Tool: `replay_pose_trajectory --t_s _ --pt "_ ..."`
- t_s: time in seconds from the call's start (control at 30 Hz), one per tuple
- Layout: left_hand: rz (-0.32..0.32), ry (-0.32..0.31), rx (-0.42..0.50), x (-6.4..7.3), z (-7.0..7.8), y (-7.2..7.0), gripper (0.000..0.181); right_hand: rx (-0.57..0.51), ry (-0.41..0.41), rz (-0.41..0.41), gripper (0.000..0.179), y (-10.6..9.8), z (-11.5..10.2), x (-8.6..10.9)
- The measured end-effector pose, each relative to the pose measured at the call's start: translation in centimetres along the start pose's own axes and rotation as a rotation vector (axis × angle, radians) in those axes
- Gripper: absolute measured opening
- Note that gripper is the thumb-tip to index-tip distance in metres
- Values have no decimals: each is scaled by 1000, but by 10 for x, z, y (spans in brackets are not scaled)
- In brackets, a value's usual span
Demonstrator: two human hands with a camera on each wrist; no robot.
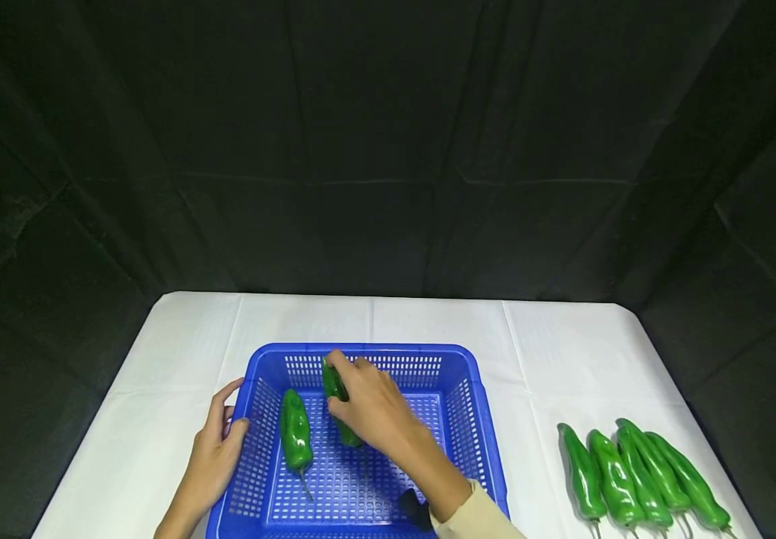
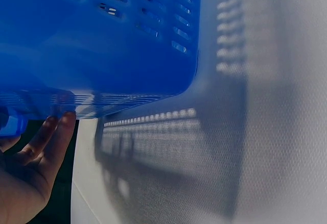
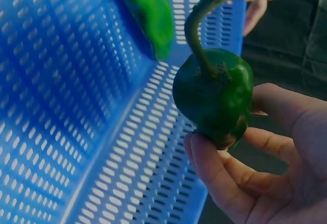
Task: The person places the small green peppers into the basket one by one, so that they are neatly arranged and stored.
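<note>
The right hand (image 1: 374,408) is holding one green pepper (image 1: 332,385) in its grip, the thumb and the fingers pressing on its sides, so this grip is opening only as wide as the pepper's body. In the right wrist view, the curved stem is pointing toward the camera. This pepper is staying inside the blue basket (image 1: 364,348), over its floor; whether it is touching the floor, I cannot tell. Just beside it, on its left, a second pepper (image 1: 296,430) is lying on the basket floor, with its stem pointing toward the person. The left hand (image 1: 211,453) is gripping the left rim of the basket, its thumb lying over the rim and its fingers touching the outer wall. A beige sleeve (image 1: 479,516) is covering the right forearm. The basket is standing on the white-covered worktop (image 1: 529,352), and well apart, on the right, five more peppers (image 1: 616,479) are lying close together. Behind, black cloth (image 1: 388,150) is hanging.
</note>
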State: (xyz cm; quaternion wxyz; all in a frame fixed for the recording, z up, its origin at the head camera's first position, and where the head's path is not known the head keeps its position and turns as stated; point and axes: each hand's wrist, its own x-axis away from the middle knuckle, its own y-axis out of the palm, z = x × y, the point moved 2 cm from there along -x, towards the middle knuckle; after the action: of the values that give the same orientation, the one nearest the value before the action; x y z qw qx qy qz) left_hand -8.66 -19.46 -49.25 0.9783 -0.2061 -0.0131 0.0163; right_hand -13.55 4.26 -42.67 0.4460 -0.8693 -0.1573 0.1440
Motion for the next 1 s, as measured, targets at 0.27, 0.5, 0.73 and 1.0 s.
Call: replay_pose_trajectory --t_s 0.27,0.5,0.73,1.0 --pt "13 3 -5 0 -1 -3 56 -20 -18 -65 33 27 -3 -11" --pt "10 -3 -6 1 0 -3 56 -83 -5 -107 29 46 -4 -16" --pt "19 -14 -20 1 0 -2 57 -123 44 -162 28 58 -4 -15" --pt "17 5 0 2 2 -2 56 -190 116 -151 28 69 0 -13"
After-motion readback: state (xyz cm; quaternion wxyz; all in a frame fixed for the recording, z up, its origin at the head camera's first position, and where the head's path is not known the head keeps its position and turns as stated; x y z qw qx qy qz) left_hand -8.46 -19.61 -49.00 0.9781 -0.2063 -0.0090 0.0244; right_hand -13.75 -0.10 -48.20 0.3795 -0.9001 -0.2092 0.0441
